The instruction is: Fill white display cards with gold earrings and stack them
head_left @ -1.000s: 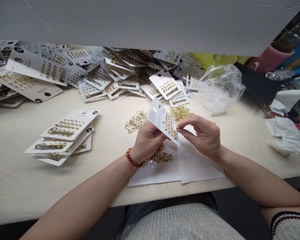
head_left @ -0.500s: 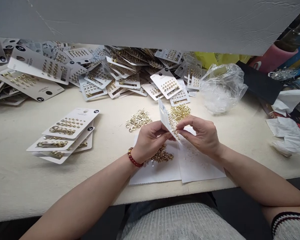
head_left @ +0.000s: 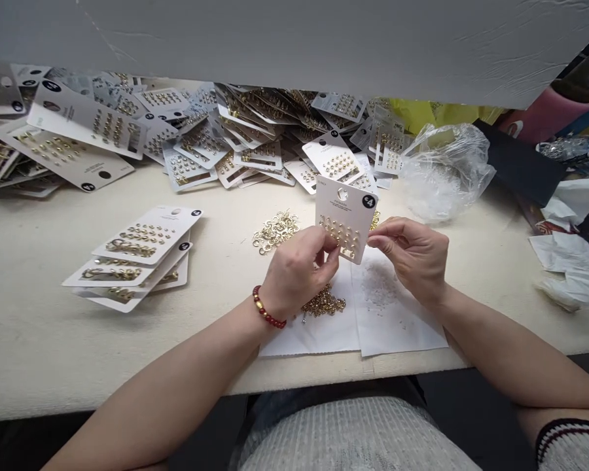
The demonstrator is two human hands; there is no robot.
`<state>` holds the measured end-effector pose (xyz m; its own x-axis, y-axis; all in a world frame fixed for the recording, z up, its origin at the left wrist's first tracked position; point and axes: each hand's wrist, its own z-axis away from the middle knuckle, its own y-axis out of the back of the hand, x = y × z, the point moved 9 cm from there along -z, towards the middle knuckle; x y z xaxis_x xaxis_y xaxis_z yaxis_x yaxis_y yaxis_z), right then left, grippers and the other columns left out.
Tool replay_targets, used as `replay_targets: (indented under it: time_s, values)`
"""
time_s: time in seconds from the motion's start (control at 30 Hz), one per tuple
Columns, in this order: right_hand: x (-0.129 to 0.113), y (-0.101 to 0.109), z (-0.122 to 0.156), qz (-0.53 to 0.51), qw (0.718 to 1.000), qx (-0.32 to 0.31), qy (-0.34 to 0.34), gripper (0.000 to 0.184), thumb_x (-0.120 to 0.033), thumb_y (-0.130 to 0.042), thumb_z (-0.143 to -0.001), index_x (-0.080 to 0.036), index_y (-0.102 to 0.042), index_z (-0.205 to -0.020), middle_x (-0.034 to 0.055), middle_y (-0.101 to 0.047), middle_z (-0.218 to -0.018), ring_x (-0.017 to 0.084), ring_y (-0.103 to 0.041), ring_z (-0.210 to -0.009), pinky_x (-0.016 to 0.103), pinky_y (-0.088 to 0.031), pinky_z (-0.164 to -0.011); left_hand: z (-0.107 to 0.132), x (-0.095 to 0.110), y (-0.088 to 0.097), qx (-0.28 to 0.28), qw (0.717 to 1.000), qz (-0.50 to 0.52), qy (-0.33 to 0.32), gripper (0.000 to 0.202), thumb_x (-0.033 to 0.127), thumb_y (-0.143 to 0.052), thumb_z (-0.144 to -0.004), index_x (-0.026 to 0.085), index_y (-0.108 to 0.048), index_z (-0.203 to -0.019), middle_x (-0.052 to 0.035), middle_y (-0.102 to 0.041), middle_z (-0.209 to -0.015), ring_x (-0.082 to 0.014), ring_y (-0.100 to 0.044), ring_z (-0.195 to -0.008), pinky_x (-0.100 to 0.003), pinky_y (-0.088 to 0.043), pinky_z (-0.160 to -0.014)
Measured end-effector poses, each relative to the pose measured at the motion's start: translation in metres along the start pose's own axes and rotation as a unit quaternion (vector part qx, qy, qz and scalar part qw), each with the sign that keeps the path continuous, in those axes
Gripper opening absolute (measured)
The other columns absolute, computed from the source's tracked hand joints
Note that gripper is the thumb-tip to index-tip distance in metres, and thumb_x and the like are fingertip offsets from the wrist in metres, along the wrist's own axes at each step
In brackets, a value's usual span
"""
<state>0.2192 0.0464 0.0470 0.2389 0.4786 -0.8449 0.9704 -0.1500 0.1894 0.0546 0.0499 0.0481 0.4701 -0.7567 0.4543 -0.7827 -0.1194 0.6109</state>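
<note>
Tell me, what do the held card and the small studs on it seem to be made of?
The card looks like stiff matte white cardboard: it is flat and bears print and a punched hole. The studs look like glossy gold-coloured metal, possibly only plated.

— the card point(head_left: 346, 216) has flipped, see? a second ago its printed back was towards us, slanting. half a second ago it had gone edge-on.
— and now the front faces out, upright, with the black round sticker point(head_left: 368, 201) at the top corner and the gold studs point(head_left: 341, 233) in rows.
— the left hand point(head_left: 299, 271) has shifted too. it was holding from beneath, now it pinches the lower left part.
— and the right hand point(head_left: 415, 255) has slid off the lower corner, out to the right edge.
</note>
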Motion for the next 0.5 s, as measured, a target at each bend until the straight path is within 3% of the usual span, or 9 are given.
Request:
replay_targets:
  time_s: [0.2, 0.3, 0.4, 0.5]
  values:
    - [0.009, 0.000, 0.002, -0.002, 0.999, 0.006, -0.037, 0.011, -0.018, -0.083, -0.074, -0.024, -0.078, -0.081, -0.0021, -0.078, -0.076, 0.013, -0.071, -0.067, 0.028, -0.062, -0.065, 0.006, 0.002, -0.013, -0.042, 0.996, -0.072, -0.009, 0.011, 0.011, -0.057, -0.088, 0.016, -0.056, -0.078, -0.0025, -0.064, -0.067, -0.0124, -0.057, -0.057, -0.025, -0.048, -0.049]
    - [0.010, 0.001, 0.000, 0.035, 0.998, -0.001, -0.046, 0.006, -0.021, -0.082, -0.076, -0.023, -0.077, -0.080, -0.0017, -0.077, -0.073, 0.013, -0.070, -0.063, 0.029, -0.061, -0.061, 0.005, -0.002, -0.015, -0.052, 0.997, -0.047, -0.023, 0.009, 0.014, -0.057, -0.093, 0.015, -0.061, -0.084, -0.0041, -0.069, -0.073, -0.0130, -0.063, -0.061, -0.026, -0.054, -0.054]
    - [0.013, 0.016, -0.004, 0.056, 0.996, 0.056, -0.043, 0.005, -0.024, -0.080, -0.078, -0.022, -0.076, -0.080, -0.0004, -0.076, -0.073, 0.013, -0.068, -0.063, 0.029, -0.059, -0.059, 0.001, -0.022, 0.004, 0.006, 1.000, -0.009, 0.010, 0.012, 0.020, -0.060, -0.095, 0.017, -0.063, -0.084, -0.0015, -0.069, -0.071, -0.0107, -0.063, -0.059, -0.023, -0.053, -0.053]
    - [0.016, 0.032, -0.006, 0.062, 0.990, 0.119, -0.031, 0.007, -0.027, -0.079, -0.079, -0.022, -0.075, -0.079, -0.0003, -0.074, -0.072, 0.012, -0.066, -0.061, 0.028, -0.056, -0.058, -0.001, -0.048, 0.030, 0.072, 0.992, -0.073, 0.078, 0.012, 0.019, -0.061, -0.094, 0.017, -0.065, -0.082, -0.0023, -0.069, -0.070, -0.0148, -0.062, -0.065, -0.030, -0.051, -0.057]
